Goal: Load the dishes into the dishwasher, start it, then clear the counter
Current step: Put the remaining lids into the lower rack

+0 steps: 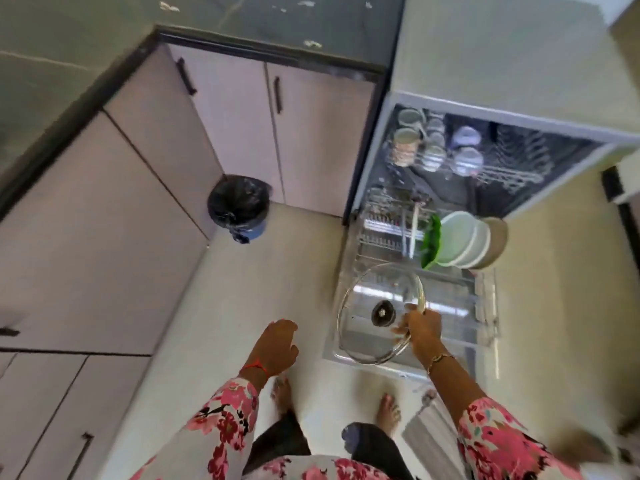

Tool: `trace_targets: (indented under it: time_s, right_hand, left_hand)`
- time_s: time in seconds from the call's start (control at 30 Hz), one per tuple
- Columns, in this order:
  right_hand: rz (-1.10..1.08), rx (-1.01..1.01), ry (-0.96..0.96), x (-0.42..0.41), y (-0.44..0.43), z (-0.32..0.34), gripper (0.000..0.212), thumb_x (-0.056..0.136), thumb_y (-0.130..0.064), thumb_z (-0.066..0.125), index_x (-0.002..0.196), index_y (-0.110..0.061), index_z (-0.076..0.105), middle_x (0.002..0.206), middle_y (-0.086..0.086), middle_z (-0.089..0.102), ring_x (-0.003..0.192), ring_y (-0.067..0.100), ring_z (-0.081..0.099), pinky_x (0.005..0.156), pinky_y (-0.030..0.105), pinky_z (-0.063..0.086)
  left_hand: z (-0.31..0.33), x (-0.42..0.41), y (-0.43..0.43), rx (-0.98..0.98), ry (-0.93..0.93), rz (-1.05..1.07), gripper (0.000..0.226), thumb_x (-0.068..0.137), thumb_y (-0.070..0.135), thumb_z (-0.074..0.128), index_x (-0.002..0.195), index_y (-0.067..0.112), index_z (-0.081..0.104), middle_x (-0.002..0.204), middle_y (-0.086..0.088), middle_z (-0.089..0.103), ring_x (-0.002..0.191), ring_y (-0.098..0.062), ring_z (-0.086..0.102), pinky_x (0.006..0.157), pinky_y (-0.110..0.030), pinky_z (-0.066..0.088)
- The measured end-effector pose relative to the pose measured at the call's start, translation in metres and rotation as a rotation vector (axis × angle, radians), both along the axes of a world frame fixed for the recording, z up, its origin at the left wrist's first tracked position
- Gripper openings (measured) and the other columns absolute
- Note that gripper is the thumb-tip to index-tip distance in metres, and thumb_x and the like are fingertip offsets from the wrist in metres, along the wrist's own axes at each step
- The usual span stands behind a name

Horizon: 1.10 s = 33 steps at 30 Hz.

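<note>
Floral sleeves nearest, then my right hand pinching the glass lid by its rim, over the near end of the dishwasher rack. Left hand hangs loose, holding nothing. Glass is stiff, slick and breakable, so I reckon a firm rim grip is safest.

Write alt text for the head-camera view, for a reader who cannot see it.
The right hand holds a glass lid by its rim over the pulled-out lower rack of an open dishwasher, where plates stand. The left hand hangs open; a lined bin stands beside the cabinets.
</note>
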State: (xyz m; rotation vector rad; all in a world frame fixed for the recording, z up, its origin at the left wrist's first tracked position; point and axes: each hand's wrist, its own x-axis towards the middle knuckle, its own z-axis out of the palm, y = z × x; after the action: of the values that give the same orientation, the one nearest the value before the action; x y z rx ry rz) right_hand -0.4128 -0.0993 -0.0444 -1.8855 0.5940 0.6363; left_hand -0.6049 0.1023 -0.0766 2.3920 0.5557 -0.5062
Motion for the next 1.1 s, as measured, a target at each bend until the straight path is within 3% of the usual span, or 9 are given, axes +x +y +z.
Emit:
trace_targets:
  time_s: [0.1, 0.17, 0.27, 0.53, 0.73, 0.83, 0.9, 1.0, 1.1]
  right_hand:
    - [-0.028, -0.088, -0.012, 0.001, -0.075, -0.007, 0.011, 0.086, 0.0, 0.053, 0.088, 0.002, 0.064, 0.06, 0.01, 0.055, 0.047, 0.021, 0.053, 0.037, 0.023, 0.047]
    - [-0.055, -0.109, -0.007, 0.009, -0.122, -0.008, 0.011, 0.087, -0.001, 0.053, 0.086, 0.002, 0.063, 0.059, 0.01, 0.055, 0.048, 0.022, 0.052, 0.046, 0.029, 0.051]
    - [-0.063, -0.144, -0.006, 0.026, -0.181, -0.007, 0.013, 0.085, -0.004, 0.055, 0.077, 0.002, 0.063, 0.064, 0.014, 0.058, 0.052, 0.026, 0.057, 0.054, 0.037, 0.053]
    - [0.005, -0.2, -0.083, 0.087, -0.274, 0.002, 0.014, 0.078, 0.002, 0.054, 0.085, 0.007, 0.065, 0.077, 0.019, 0.061, 0.078, 0.043, 0.065, 0.072, 0.056, 0.055]
    - [0.089, -0.24, -0.134, 0.142, -0.281, 0.009, 0.018, 0.08, 0.008, 0.052, 0.092, 0.011, 0.065, 0.076, 0.014, 0.059, 0.068, 0.028, 0.059, 0.062, 0.038, 0.054]
    - [0.171, -0.28, -0.16, 0.173, -0.272, 0.001, 0.013, 0.082, 0.004, 0.053, 0.074, -0.002, 0.061, 0.064, 0.007, 0.053, 0.057, 0.02, 0.05, 0.044, 0.02, 0.034]
    - [0.196, -0.301, -0.172, 0.196, -0.262, -0.015, 0.027, 0.083, -0.001, 0.054, 0.057, -0.008, 0.048, 0.059, 0.004, 0.048, 0.057, 0.019, 0.046, 0.044, 0.021, 0.027]
    - [0.246, -0.331, -0.19, 0.225, -0.243, -0.041, 0.028, 0.084, -0.005, 0.053, 0.058, -0.009, 0.044, 0.06, 0.006, 0.047, 0.054, 0.018, 0.041, 0.052, 0.026, 0.03]
    - [0.293, -0.352, -0.24, 0.247, -0.222, -0.072, 0.043, 0.086, -0.003, 0.051, 0.05, -0.018, 0.032, 0.051, -0.003, 0.037, 0.046, 0.006, 0.032, 0.044, 0.019, 0.023]
  left_hand:
    - [-0.033, 0.016, -0.048, -0.113, 0.106, -0.032, 0.059, 0.067, 0.034, 0.033, 0.097, -0.002, 0.068, 0.097, -0.019, 0.07, 0.089, -0.03, 0.069, 0.079, -0.045, 0.053]
    - [-0.036, 0.035, -0.092, -0.1, 0.082, -0.026, 0.058, 0.069, 0.032, 0.039, 0.105, -0.006, 0.064, 0.106, -0.023, 0.066, 0.099, -0.036, 0.065, 0.09, -0.047, 0.048]
    - [-0.014, 0.067, -0.148, -0.056, 0.078, -0.051, 0.063, 0.075, 0.03, 0.04, 0.128, -0.003, 0.048, 0.133, -0.02, 0.05, 0.125, -0.031, 0.046, 0.109, -0.033, 0.029]
    - [-0.008, 0.149, -0.236, -0.014, 0.052, -0.116, 0.045, 0.091, 0.017, 0.049, 0.135, 0.006, 0.041, 0.142, -0.009, 0.042, 0.132, -0.023, 0.037, 0.111, -0.027, 0.023]
    - [-0.015, 0.205, -0.252, -0.013, 0.06, -0.147, 0.043, 0.091, 0.019, 0.051, 0.132, 0.011, 0.045, 0.139, -0.008, 0.046, 0.129, -0.023, 0.041, 0.111, -0.032, 0.029]
    - [-0.028, 0.231, -0.251, -0.032, 0.068, -0.151, 0.042, 0.09, 0.018, 0.052, 0.131, 0.012, 0.047, 0.137, -0.007, 0.048, 0.128, -0.022, 0.043, 0.11, -0.033, 0.031]
    - [-0.043, 0.25, -0.247, -0.04, 0.082, -0.148, 0.041, 0.09, 0.015, 0.052, 0.131, 0.01, 0.047, 0.136, -0.008, 0.049, 0.127, -0.023, 0.042, 0.11, -0.031, 0.029]
    - [-0.073, 0.275, -0.238, -0.031, 0.099, -0.181, 0.043, 0.091, 0.013, 0.05, 0.133, 0.009, 0.044, 0.138, -0.01, 0.047, 0.129, -0.023, 0.04, 0.111, -0.03, 0.026]
    - [-0.112, 0.296, -0.23, -0.021, 0.137, -0.246, 0.045, 0.092, 0.012, 0.047, 0.136, 0.008, 0.039, 0.142, -0.009, 0.042, 0.133, -0.021, 0.035, 0.112, -0.028, 0.022]
